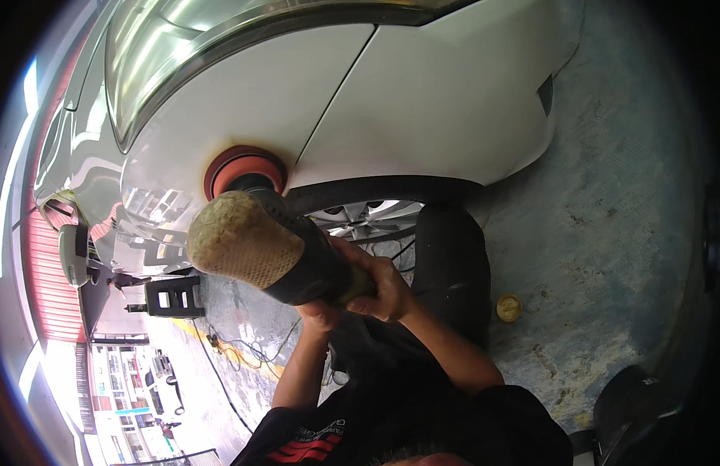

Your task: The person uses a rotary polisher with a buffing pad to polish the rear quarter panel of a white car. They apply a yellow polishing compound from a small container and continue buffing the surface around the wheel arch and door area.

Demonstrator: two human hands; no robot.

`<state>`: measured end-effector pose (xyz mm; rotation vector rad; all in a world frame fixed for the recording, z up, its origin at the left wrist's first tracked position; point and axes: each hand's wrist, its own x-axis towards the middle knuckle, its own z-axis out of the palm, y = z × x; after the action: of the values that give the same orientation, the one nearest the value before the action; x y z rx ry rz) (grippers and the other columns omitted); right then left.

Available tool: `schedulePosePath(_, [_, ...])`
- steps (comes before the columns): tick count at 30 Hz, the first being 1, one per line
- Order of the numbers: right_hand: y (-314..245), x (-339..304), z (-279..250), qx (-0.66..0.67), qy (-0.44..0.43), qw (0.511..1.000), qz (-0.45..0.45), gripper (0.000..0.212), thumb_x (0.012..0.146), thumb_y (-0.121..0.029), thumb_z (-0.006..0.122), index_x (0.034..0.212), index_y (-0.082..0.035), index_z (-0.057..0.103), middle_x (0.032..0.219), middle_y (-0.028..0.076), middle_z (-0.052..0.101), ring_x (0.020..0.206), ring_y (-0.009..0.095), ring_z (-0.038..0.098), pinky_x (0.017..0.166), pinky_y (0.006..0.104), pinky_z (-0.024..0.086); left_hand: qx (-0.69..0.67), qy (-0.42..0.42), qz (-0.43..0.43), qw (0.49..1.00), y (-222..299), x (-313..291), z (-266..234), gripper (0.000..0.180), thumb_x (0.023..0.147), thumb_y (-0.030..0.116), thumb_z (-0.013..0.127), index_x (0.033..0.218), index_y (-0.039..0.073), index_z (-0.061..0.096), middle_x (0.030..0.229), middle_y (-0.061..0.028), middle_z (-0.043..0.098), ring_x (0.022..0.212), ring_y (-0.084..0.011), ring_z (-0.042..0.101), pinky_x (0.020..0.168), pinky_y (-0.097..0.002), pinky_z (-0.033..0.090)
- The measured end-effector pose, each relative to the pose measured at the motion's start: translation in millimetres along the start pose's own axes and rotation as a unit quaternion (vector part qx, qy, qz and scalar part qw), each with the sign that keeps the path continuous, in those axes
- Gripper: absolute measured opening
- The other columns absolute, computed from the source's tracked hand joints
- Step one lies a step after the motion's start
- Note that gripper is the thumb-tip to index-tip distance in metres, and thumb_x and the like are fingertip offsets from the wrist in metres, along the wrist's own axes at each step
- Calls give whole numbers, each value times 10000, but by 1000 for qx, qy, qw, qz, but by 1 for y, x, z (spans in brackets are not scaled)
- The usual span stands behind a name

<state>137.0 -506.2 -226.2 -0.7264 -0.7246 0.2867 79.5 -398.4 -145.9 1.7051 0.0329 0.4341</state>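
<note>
Black-bodied and pale-covered, a power polisher (278,248) is gripped in both hands: its rear is clasped by the right hand (387,287), while the left hand (319,314), partly hidden, is closed beneath it, presumably so that weight and twist are shared. Farther out, its orange-red pad (247,167) is set against the white car panel (243,93), near the wheel (367,221), apparently for flat contact. Well beyond, a black stool (173,297) is seen.
</note>
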Motion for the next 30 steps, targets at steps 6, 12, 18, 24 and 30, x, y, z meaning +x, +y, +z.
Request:
schedulePosePath(6, [-21,2,-4,50,39,997,-49,995,844,-484,850,1581,40,435,1513,223,599,1381,303,598,1167,414,433,89,-26,-23,995,14,7,14,1405,580,1054,590,1476,-9,386,1126,-131,604,960,-237,643,898,-398,533])
schedulePosePath(12, [-16,2,-14,-17,-25,1000,0,989,844,-491,845,1579,34,442,1508,229,600,1375,315,608,1153,424,454,-69,-5,7,998,10,7,27,1380,607,1056,577,1475,-4,407,1133,-123,603,970,-231,635,888,-394,532])
schedulePosePath(18, [-31,-3,-15,-5,23,999,-39,952,876,-450,838,1602,2,422,1490,231,614,1367,345,619,1138,435,473,36,-14,-1,999,31,17,45,1338,646,1026,596,1467,-16,423,1156,-127,611,1007,-227,636,902,-379,526])
schedulePosePath(24, [-86,-4,-13,17,97,994,-43,1077,881,-536,815,1630,63,326,1506,249,591,1390,310,583,1154,403,441,87,-25,-7,996,53,29,65,1270,731,1009,537,1441,-38,430,1119,-144,628,992,-237,653,877,-373,531])
schedulePosePath(30, [-98,-10,-30,-53,70,996,-23,886,895,-479,831,1511,61,493,1256,255,726,1223,349,701,1062,425,520,-64,-36,8,997,68,30,103,1243,756,1029,458,1409,-28,407,1009,-150,631,835,-270,682,773,-403,570])
